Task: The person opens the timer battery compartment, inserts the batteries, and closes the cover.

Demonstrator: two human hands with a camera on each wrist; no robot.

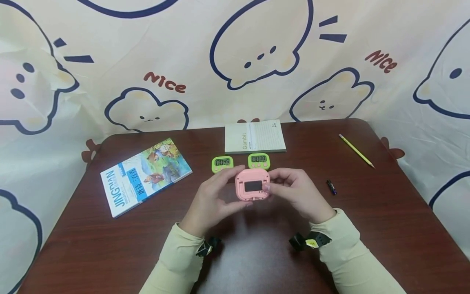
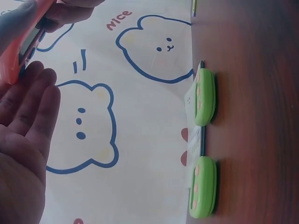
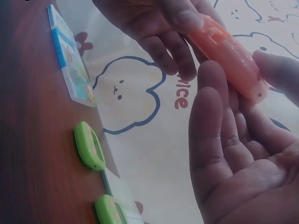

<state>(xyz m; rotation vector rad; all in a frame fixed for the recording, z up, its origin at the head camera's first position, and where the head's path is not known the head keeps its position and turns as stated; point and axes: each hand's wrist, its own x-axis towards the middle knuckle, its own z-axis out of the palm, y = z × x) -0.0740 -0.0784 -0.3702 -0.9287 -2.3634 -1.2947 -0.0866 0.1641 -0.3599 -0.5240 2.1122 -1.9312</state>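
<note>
Both hands hold a pink digital timer [image 1: 240,185] up in front of the chest, above the table. A dark rectangular panel and a row of small holes show on the side turned toward the head camera. My left hand [image 1: 211,202] pinches its left side, index finger at the top and thumb along the bottom edge. On the other side my right hand [image 1: 302,194] grips the edge, thumb on the face and fingers behind. Just beyond are two green digital timers, the left one [image 1: 222,168] reading 00:45 and the right one [image 1: 258,165] reading 00:08.
A notepad [image 1: 253,139] lies behind the green timers at the table's back edge. On the left is a colourful book [image 1: 145,177]. To the right are a yellow-green pencil [image 1: 356,151] and a small dark cap-like piece [image 1: 331,187]. A printed curtain [image 1: 205,106] surrounds the table.
</note>
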